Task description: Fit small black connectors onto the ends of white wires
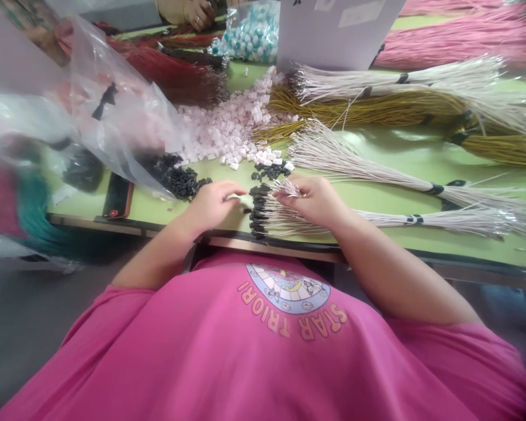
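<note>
My right hand (pixel 315 199) is closed around the metal-tipped ends of several white wires (pixel 288 187). These belong to a tied white wire bundle (pixel 381 218) that runs off to the right. Under that hand, other wires of the bundle end in a row of small black connector housings (pixel 258 211). My left hand (pixel 217 203) is just left of this row, with thumb and forefinger drawn together; what is between them, if anything, is too small to make out. Loose black housings (pixel 184 180) lie in a pile beyond the left hand, and a smaller black heap (pixel 272 170) lies past the row.
Loose white housings (pixel 228 128) spread behind the hands, beside a clear plastic bag (pixel 123 111). More white wires (pixel 359 158) and yellow wires (pixel 377 110) lie to the right. A dark phone-like object (pixel 117 197) rests near the table edge. Another person's hand (pixel 199 14) shows at the back.
</note>
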A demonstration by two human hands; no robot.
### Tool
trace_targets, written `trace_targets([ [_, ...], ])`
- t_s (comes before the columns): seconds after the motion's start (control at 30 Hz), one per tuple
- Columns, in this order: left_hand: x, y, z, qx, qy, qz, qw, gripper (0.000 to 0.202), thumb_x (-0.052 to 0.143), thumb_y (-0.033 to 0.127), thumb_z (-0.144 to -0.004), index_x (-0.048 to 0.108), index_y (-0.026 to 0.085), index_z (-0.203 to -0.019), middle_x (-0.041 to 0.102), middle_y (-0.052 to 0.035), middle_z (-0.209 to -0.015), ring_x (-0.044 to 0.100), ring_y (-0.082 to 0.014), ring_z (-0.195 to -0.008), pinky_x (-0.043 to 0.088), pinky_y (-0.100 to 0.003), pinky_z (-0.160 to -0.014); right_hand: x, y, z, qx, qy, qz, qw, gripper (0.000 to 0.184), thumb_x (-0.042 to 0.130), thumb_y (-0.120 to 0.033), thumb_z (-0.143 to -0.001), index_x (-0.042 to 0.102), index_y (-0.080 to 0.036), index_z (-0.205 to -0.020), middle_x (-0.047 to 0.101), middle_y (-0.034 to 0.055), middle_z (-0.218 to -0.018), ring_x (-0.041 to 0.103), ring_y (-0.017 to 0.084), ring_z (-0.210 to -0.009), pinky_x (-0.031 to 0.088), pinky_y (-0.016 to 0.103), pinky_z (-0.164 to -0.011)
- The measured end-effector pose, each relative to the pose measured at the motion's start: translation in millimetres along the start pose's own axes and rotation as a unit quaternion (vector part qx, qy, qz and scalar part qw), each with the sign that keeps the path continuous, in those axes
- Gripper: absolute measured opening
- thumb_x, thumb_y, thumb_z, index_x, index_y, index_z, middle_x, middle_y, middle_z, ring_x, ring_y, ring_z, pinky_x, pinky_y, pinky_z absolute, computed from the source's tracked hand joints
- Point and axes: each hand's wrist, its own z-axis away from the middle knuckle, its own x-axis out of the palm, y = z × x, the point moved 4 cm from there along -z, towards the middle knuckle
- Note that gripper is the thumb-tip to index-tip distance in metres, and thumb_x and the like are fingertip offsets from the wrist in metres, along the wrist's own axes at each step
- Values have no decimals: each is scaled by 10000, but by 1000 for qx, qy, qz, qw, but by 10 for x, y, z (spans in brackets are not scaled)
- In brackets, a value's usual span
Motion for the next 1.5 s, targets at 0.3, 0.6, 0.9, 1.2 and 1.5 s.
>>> trace_targets([
  [0.3, 30, -294, 138, -36, -99, -153, 983, 234, 503, 193, -844, 658, 177, -1019, 607, -70, -1037, 571, -196, -974, 459, -350, -911, -45, 63, 11, 107, -37, -2, 994, 284, 608, -403, -721, 652, -139, -626, 574, 3, -558, 497, 121, -560, 332, 243, -549],
  [0.6, 100, -28, -39, -104, -59, 54, 991, 207, 590, 281, -810, 586, 195, -999, 666, -15, -789, 614, -153, -719, 485, -300, -707, -48, 42, 19, 161, -79, -41, 983, 228, 577, -342, -712, 646, -139, -635, 613, 17, -574, 496, 107, -499, 341, 240, -512],
  [0.9, 414, 127, -237, -96, -16, 250, 963, 180, 732, 268, -661, 667, 149, -779, 656, -11, -701, 594, -122, -636, 483, -265, -634, -60, -6, 13, 107, -50, -2, 993, 224, 553, -330, -706, 509, -146, -586, 400, -33, -553, 364, 83, -554, 254, 237, -538],
  [1.2, 438, 154, -222, -78, 10, 282, 956, 190, 742, 276, -650, 671, 159, -781, 642, -8, -724, 577, -119, -663, 472, -270, -676, -24, -30, 9, 112, -37, 18, 993, 143, 535, -262, -652, 507, -146, -573, 409, -26, -551, 375, 87, -562, 256, 232, -532],
  [1.5, 457, 199, -221, 2, 29, 216, 976, 99, 717, 250, -689, 667, 167, -709, 623, -13, -719, 572, -126, -687, 445, -260, -649, -9, -4, 3, 116, -49, 27, 992, 170, 517, -264, -647, 444, -159, -535, 375, -33, -537, 347, 81, -549, 240, 238, -528],
])
